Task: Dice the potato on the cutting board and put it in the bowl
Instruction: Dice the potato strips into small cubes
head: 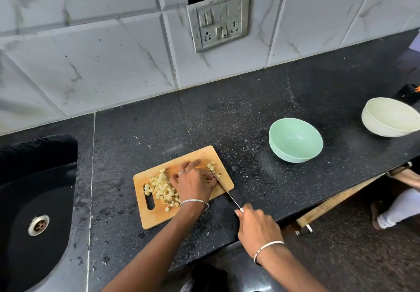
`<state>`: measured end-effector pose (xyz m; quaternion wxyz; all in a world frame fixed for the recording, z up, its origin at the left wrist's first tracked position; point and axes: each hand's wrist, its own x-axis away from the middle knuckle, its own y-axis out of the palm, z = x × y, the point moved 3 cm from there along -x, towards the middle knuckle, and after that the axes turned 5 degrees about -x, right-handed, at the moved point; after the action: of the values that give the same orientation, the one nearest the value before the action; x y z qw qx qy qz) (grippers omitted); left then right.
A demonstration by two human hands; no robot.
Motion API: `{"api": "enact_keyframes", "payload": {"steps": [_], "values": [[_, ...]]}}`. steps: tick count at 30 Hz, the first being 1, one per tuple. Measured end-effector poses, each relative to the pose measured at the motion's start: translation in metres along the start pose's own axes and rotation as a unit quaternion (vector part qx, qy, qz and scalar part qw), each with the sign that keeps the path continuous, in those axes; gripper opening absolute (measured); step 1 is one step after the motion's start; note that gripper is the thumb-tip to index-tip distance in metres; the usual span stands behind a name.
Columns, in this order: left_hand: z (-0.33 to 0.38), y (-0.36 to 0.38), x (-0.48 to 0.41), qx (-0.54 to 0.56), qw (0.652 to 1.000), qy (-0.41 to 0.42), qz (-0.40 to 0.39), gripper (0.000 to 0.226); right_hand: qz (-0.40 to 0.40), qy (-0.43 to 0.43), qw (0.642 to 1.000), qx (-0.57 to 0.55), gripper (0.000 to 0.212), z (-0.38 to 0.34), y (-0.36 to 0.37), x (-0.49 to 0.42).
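Head view, pale diced potato (162,189), wooden board (193,155)

Your cutting board (159,216) (potato dice (162,189) on it) lies right of the sink (45,189); nearer bowl (295,153) and farther bowl (381,128) stand further right

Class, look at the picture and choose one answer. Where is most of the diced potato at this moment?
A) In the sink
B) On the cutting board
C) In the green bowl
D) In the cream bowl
B: the potato cubes lie heaped on the cutting board, and the green bowl has nothing in it.
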<state>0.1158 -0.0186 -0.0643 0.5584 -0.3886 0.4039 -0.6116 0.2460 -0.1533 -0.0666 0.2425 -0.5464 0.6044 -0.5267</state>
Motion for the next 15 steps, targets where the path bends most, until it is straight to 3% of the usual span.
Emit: {"api": "enact_keyframes", "payload": {"steps": [4,7,11,15], "values": [[-0.006,-0.007,-0.004,0.009,1.000,0.001,0.011,0.007,-0.072,0.015,0.991,-0.109,0.038,0.017,-0.005,-0.012],[-0.012,-0.015,-0.009,0.022,0.999,-0.005,0.027,0.004,-0.059,0.003,0.989,-0.138,0.045,0.024,-0.012,-0.021],[-0.017,-0.024,-0.014,0.014,1.000,-0.008,0.017,0.010,-0.049,-0.029,0.991,-0.118,0.048,0.022,-0.017,-0.029],[-0.025,-0.030,-0.010,-0.040,0.999,0.014,-0.026,0.032,-0.063,-0.056,0.993,-0.084,0.052,0.014,-0.023,-0.034]]}}
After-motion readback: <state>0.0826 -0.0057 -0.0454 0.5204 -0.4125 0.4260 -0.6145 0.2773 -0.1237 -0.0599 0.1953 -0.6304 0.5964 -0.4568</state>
